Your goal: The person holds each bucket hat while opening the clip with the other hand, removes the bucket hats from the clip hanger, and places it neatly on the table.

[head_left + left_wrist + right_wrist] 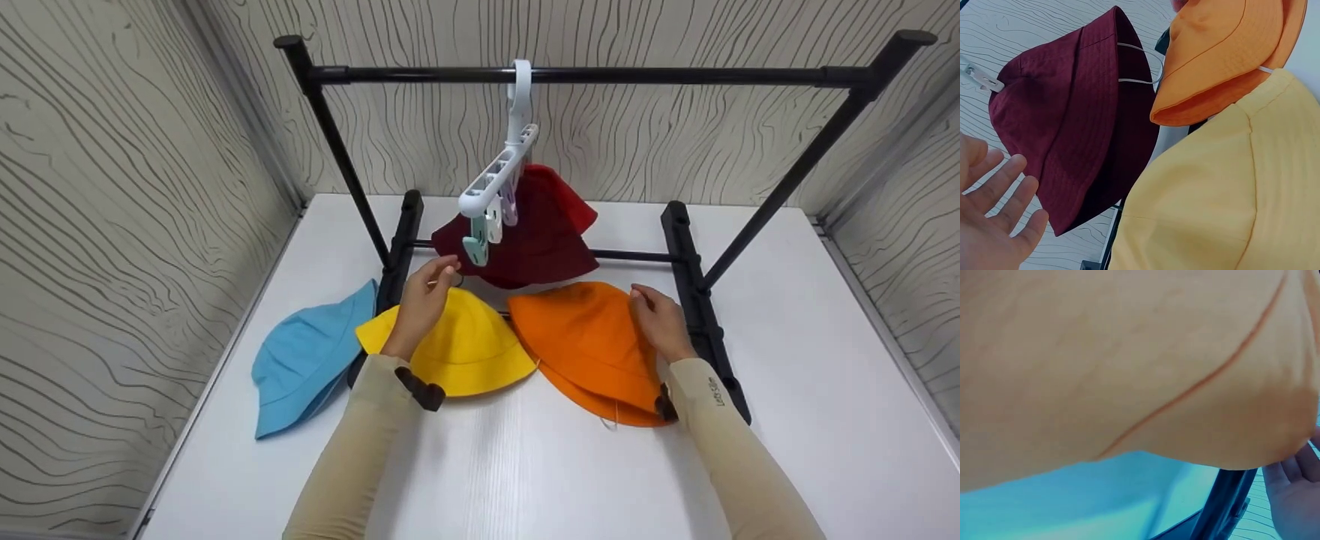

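Observation:
A maroon bucket hat (551,240) hangs by a clip from a white clip hanger (495,176); part of a red hat (574,199) shows behind it. My left hand (426,304) is just left of the maroon hat, fingers spread and holding nothing in the left wrist view. Below that hand lies a yellow bucket hat (469,345). My right hand (664,322) is at the right side of an orange bucket hat (589,341), its fingertips against the crown. In the right wrist view that hat (1129,371) partly hides the fingers.
A light blue bucket hat (311,360) lies at the left. The hanger hooks over the top bar (675,76) of a black rack, whose feet (682,225) stand on the white table (810,337). A mint clip (477,244) dangles at the hanger's near end.

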Demonstrator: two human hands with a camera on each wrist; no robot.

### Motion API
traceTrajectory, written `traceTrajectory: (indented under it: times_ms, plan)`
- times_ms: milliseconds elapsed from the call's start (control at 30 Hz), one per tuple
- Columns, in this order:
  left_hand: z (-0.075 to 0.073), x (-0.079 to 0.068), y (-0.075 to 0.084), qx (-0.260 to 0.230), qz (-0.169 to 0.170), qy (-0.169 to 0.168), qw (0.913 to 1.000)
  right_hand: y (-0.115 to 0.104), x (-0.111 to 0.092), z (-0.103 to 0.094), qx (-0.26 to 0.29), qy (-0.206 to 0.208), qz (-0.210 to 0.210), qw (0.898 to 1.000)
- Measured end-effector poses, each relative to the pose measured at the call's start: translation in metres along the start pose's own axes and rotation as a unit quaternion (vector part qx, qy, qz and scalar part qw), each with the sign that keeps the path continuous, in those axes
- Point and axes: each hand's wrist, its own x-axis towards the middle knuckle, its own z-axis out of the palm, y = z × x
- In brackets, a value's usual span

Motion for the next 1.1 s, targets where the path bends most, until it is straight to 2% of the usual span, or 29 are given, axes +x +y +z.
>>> traceTrajectory:
  times_ms: [167, 567, 800, 1100]
  plan:
    - [-0.001, 0.004, 0.004, 0.004, -0.004, 0.007, 1.0, -0.008, 0.005, -0.001, 0.021, 0.023, 0.001, 1.0]
    - [-0.004, 0.015, 0.014, 0.026, 0.022, 0.016, 0.9993, -0.03, 0.014, -0.003, 0.034, 0.067, -0.035, 0.997]
    - [-0.003, 0.025, 0.026, 0.046, 0.023, 0.015, 0.9986, -0.048, 0.02, -0.004, 0.04, 0.057, -0.051, 0.996]
    - [-0.002, 0.043, 0.036, 0.03, 0.068, 0.02, 0.997, -0.078, 0.03, -0.003, 0.058, 0.049, -0.075, 0.994]
